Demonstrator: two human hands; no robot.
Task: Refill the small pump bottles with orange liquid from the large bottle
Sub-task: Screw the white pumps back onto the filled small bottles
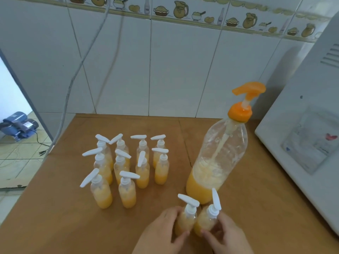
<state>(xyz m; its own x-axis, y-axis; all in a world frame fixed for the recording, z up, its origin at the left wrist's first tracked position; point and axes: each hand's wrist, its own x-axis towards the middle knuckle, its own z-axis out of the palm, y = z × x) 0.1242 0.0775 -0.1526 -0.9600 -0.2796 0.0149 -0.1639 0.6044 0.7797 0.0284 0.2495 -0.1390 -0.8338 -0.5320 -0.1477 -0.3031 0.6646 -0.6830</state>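
I get soft, even daylight, brightest at the doorway on the left. The large bottle (218,162) throws a faint grey shadow up the tiled wall (165,70) toward the right. Wide-angle bending curves the tile border and wall seams. My whole picture is slightly soft, and both hands at the bottom edge are smeared.
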